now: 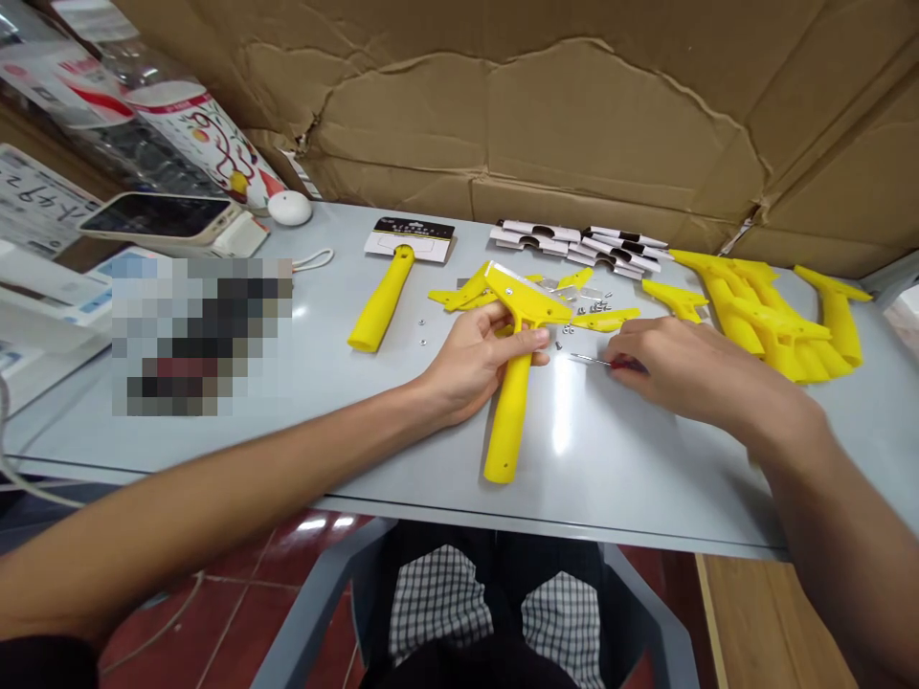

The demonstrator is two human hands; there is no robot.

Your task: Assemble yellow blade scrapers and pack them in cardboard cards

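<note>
My left fingers (511,346) are wrapped round the yellow scraper (508,407) over the tabletop (423,450), handle aimed at me, head away; my right fingers (626,360) pinch a screwdriver (592,359), palm down, shaft pointing left.

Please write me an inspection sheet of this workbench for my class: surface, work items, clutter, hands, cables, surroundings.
Surface: grey table, glossy, with glare.
Work items: yellow tool; loose screws; folded cards; yellow handles piled at right.
Clutter: phone, bottles; pixelated patch unreadable.
Hands: left hand holds the yellow tool; right hand grips a thin metal-shafted tool.
Cables: white cable at left; another on the floor.
Surroundings: cardboard behind; chair, red tiles below.
</note>
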